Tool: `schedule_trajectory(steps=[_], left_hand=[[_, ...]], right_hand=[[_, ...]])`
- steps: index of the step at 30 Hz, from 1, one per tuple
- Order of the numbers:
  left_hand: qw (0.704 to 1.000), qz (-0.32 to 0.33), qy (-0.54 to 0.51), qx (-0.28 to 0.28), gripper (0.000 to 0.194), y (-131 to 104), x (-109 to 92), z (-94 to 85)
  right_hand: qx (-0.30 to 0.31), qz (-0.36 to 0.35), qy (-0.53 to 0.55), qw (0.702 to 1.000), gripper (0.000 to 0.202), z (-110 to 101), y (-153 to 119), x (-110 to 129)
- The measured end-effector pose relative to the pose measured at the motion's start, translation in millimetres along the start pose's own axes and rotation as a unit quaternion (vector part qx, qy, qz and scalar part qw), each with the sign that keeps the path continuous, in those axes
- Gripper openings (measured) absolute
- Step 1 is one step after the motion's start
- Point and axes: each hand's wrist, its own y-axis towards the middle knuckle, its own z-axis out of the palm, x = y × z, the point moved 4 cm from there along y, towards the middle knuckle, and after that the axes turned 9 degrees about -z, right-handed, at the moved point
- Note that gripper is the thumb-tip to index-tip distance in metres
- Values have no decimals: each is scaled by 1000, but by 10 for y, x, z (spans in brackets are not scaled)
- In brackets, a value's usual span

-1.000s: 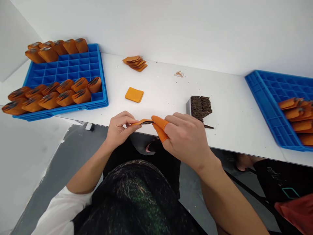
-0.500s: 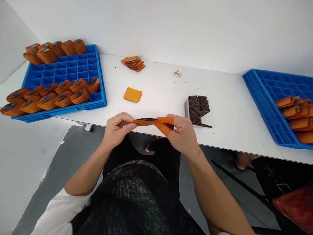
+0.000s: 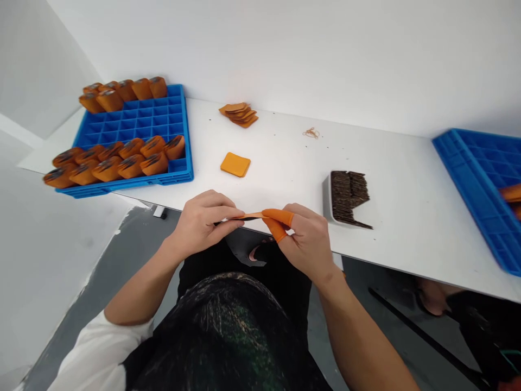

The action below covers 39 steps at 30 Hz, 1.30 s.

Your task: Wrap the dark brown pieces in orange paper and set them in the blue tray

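Between both hands, over the table's front edge, is a thin flat piece (image 3: 253, 216), orange on one side and dark on the other, seen nearly edge-on. My left hand (image 3: 207, 225) pinches its left end between thumb and fingers. At the other end, my right hand (image 3: 306, 236) grips it with thumb and index finger, both in orange finger cots. Just beyond the hands lies a neat stack of orange-yellow cards (image 3: 235, 164). To the right, a white box (image 3: 326, 202) holds tightly packed dark brown flat pieces (image 3: 344, 195).
On the left stands a blue compartment tray (image 3: 188, 136) with rows of upright orange bundles (image 3: 108, 169). A fanned orange pile (image 3: 240, 115) and thin tan loops (image 3: 311, 132) lie farther back. Another blue tray (image 3: 468, 179) is at right. Part of another person (image 3: 433, 296) shows below the table.
The piece has been tilted, so its orange side now faces up and away, with dark beneath. My left fingers have slid farther over it. The view has shifted left.
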Motion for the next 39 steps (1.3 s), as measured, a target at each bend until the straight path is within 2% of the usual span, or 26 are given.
schedule_trajectory(steps=[3,5,7,9,12,14,16,19,22,27,32,39], left_hand=[[997,5,82,14,13,-52,-67,-54],[994,-6,101,30,16,-73,-73,-111],[995,-20,99,15,17,-61,-32,-282],[990,-52,119,-52,17,-14,82,-617],[950,-146,214,-175,18,77,394,-1283],[914,-219,284,-191,18,138,656,-1637],[884,-275,345,-152,17,192,903,-1820],[849,-327,406,-85,21,233,1150,-1834],[830,-354,428,-44,31,238,1248,-1729],[827,-379,415,5,34,232,1331,-1662],[836,-371,402,34,32,314,1415,-1632],[801,-430,411,72,43,424,1413,-1515]], right_hand=[[-5,-29,-18,999,20,91,15,40],[-3,-31,-12,999,19,154,27,68],[-9,-19,8,1000,16,197,27,76],[-28,1,24,999,16,216,7,38],[-55,32,18,998,23,237,-76,-134],[-71,54,7,996,26,264,-163,-304],[-89,74,-6,993,29,299,-265,-471],[-105,90,-25,990,33,354,-414,-650],[-113,96,-38,988,34,391,-532,-746],[-133,85,-39,987,28,428,-619,-822],[-137,65,-42,988,23,456,-623,-827],[-133,62,-44,988,20,446,-629,-810]])
